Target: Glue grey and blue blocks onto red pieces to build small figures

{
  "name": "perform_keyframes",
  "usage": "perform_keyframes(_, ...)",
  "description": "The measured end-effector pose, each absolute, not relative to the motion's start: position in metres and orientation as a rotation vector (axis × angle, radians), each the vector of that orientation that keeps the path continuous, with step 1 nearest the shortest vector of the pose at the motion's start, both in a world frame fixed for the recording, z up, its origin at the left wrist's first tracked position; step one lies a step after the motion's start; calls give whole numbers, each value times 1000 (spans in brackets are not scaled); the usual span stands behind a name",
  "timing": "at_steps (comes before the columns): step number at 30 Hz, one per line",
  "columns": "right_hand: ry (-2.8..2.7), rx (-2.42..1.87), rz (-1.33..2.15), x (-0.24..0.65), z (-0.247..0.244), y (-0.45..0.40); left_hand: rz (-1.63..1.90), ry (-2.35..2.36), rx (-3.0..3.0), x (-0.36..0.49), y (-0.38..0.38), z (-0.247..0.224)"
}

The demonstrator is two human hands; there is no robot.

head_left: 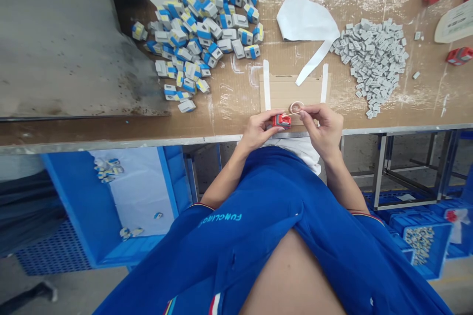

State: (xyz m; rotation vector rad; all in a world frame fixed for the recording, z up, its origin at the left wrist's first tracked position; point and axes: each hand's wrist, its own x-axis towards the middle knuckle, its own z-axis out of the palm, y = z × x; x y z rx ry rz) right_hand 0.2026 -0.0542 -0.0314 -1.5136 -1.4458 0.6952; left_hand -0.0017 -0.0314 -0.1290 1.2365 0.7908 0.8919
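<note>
Well, a long workbench topped with brown cardboard runs across the view above the person's blue sweatshirt. Below the bench edge sit a wide blue plastic crate, lined with white sheeting and holding a few loose parts, and a smaller blue crate of tiny mixed pieces. On the bench, a large loose heap of grey plastic blocks banded in blue and yellow lies left of centre. A heap of tiny grey rectangular pieces lies to the right, with a white paper sheet between the two heaps. Just ahead of the hands is a flat tan cardboard square flanked by two white strips. The left hand has thumb and fingers clamped on a small red plastic block, which sits at the bench's front edge. The right hand has fingertips and thumb pinched together on a thin pale strip that runs to the block, just below a small pale tape ring.
</note>
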Motion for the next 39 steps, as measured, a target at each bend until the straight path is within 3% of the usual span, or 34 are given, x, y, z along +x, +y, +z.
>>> perform_keyframes(39, -1722, -1418, 454, 201, -26, -55, 894, 789, 1183, -2, -32, -127)
